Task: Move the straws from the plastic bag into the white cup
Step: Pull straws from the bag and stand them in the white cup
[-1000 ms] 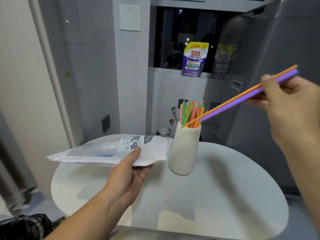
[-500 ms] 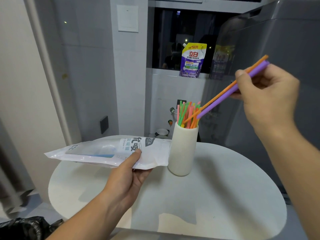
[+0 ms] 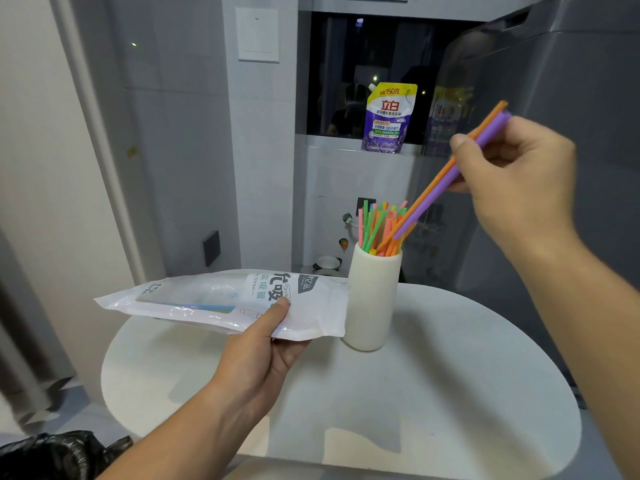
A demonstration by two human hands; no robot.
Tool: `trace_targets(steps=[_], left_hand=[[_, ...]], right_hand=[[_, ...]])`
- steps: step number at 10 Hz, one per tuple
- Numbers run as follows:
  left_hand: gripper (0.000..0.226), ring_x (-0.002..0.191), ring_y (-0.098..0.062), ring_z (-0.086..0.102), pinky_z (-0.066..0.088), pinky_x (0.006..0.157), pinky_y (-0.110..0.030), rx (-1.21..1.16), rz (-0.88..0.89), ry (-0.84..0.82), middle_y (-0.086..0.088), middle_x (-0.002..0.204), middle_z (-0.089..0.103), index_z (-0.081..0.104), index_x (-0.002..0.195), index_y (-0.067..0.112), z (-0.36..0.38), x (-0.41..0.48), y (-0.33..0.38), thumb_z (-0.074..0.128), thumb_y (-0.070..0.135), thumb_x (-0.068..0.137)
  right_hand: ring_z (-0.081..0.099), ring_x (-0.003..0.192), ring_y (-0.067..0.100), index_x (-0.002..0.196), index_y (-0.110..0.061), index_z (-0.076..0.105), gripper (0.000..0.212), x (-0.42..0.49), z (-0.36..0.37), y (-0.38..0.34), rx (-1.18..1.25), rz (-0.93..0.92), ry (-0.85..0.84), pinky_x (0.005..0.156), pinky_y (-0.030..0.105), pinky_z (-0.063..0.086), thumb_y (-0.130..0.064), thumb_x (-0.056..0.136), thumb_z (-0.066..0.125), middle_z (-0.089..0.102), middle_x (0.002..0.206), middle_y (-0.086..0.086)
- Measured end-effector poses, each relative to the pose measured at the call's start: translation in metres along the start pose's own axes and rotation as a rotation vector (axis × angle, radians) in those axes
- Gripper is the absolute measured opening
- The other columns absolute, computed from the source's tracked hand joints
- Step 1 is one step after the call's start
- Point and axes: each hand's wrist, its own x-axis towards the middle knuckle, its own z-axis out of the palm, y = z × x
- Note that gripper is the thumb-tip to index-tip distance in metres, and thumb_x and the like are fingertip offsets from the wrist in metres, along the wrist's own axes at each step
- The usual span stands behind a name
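A tall white ribbed cup (image 3: 374, 299) stands on the round white table (image 3: 433, 393), holding several green, pink and orange straws (image 3: 375, 226). My right hand (image 3: 519, 178) pinches an orange straw and a purple straw (image 3: 433, 195) together, slanting down to the left with their lower tips among the straws at the cup's mouth. My left hand (image 3: 263, 348) grips the white plastic straw bag (image 3: 221, 299) from below, thumb on top, level above the table just left of the cup. I cannot see whether straws are inside the bag.
A purple detergent pouch (image 3: 388, 119) stands on the window ledge behind the cup. A large grey appliance (image 3: 554, 98) rises right of the table. A black rubbish bag (image 3: 52, 455) lies at the lower left on the floor. Small bowl (image 3: 327, 263) behind the table.
My right hand has come in leftward and lower with the two straws, steepening them, so their tips have dropped to the cup's mouth. The left hand and bag stayed where they were.
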Motion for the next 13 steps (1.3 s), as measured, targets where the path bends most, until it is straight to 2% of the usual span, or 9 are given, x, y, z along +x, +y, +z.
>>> trace_targets(steps=[3, 6, 7, 8, 9, 10, 11, 12, 13], left_hand=[[0.033, 0.097, -0.018, 0.078, 0.065, 0.068, -0.032, 0.015, 0.004, -0.008, -0.007, 0.115, 0.08, 0.064, 0.131, 0.01, 0.0, 0.0, 0.0, 0.062, 0.008, 0.098], [0.036, 0.099, -0.018, 0.078, 0.065, 0.067, -0.032, 0.014, 0.009, -0.006, -0.007, 0.117, 0.079, 0.062, 0.134, 0.009, 0.0, 0.002, -0.001, 0.063, 0.007, 0.098], [0.035, 0.098, -0.018, 0.078, 0.066, 0.069, -0.033, 0.018, 0.007, -0.013, -0.007, 0.116, 0.079, 0.063, 0.133, 0.009, 0.0, 0.001, -0.001, 0.062, 0.007, 0.098], [0.033, 0.097, -0.018, 0.078, 0.066, 0.07, -0.033, 0.019, 0.007, -0.016, -0.007, 0.115, 0.08, 0.064, 0.131, 0.009, 0.001, 0.001, -0.001, 0.062, 0.007, 0.098], [0.033, 0.097, -0.019, 0.078, 0.066, 0.069, -0.033, 0.022, 0.0, -0.017, -0.008, 0.115, 0.08, 0.064, 0.131, 0.008, 0.001, 0.0, 0.0, 0.062, 0.007, 0.098], [0.034, 0.099, -0.02, 0.078, 0.066, 0.069, -0.033, 0.023, -0.008, -0.011, -0.009, 0.116, 0.079, 0.064, 0.132, 0.007, 0.0, 0.001, 0.0, 0.063, 0.007, 0.098], [0.035, 0.1, -0.02, 0.078, 0.065, 0.068, -0.033, 0.018, -0.014, -0.011, -0.009, 0.116, 0.079, 0.063, 0.133, 0.007, 0.001, 0.001, 0.0, 0.063, 0.007, 0.097], [0.034, 0.1, -0.02, 0.078, 0.066, 0.071, -0.035, 0.016, -0.008, -0.009, -0.009, 0.116, 0.079, 0.063, 0.132, 0.008, 0.001, 0.001, 0.0, 0.063, 0.007, 0.097], [0.034, 0.1, -0.021, 0.078, 0.066, 0.072, -0.036, 0.014, -0.006, -0.004, -0.009, 0.116, 0.079, 0.063, 0.131, 0.009, 0.001, 0.001, 0.0, 0.063, 0.006, 0.097]], right_hand=[[0.073, 0.086, 0.019, 0.102, -0.01, 0.071, 0.023, 0.006, 0.02, 0.02, -0.068, 0.067, -0.099, 0.068, 0.041, 0.064, -0.029, 0.09, 0.071, 0.072, 0.091, 0.001], [0.073, 0.074, 0.022, 0.086, -0.015, 0.069, 0.014, 0.006, 0.033, 0.034, -0.152, 0.156, -0.174, 0.071, 0.043, 0.063, -0.028, 0.088, 0.074, 0.071, 0.078, 0.004], [0.068, 0.07, 0.014, 0.082, -0.015, 0.068, 0.019, 0.002, 0.041, 0.04, -0.265, 0.16, -0.243, 0.075, 0.04, 0.061, -0.032, 0.088, 0.072, 0.069, 0.076, 0.001], [0.061, 0.072, 0.007, 0.102, -0.016, 0.064, 0.027, 0.0, 0.047, 0.044, -0.375, 0.195, -0.319, 0.075, 0.034, 0.059, -0.037, 0.087, 0.073, 0.066, 0.087, -0.002], [0.063, 0.105, 0.018, 0.147, -0.027, 0.034, 0.073, -0.001, 0.05, 0.042, -0.302, 0.186, -0.321, 0.085, 0.04, 0.057, -0.032, 0.086, 0.075, 0.058, 0.128, 0.002], [0.051, 0.131, 0.021, 0.154, -0.03, 0.026, 0.069, -0.005, 0.053, 0.04, -0.368, 0.044, -0.381, 0.1, 0.047, 0.05, -0.029, 0.095, 0.063, 0.046, 0.15, -0.001], [0.045, 0.138, 0.023, 0.149, -0.019, 0.041, 0.046, -0.012, 0.055, 0.043, -0.589, -0.046, -0.491, 0.108, 0.043, 0.041, -0.031, 0.104, 0.044, 0.047, 0.152, 0.003], [0.039, 0.141, 0.025, 0.145, -0.013, 0.045, 0.045, -0.023, 0.056, 0.052, -0.771, -0.131, -0.616, 0.112, 0.042, 0.034, -0.033, 0.107, 0.031, 0.047, 0.152, 0.006], [0.008, 0.155, 0.018, 0.158, -0.017, 0.021, 0.057, -0.031, 0.058, 0.066, -0.853, -0.167, -0.699, 0.121, 0.042, 0.017, -0.041, 0.106, 0.021, 0.019, 0.167, -0.001]])
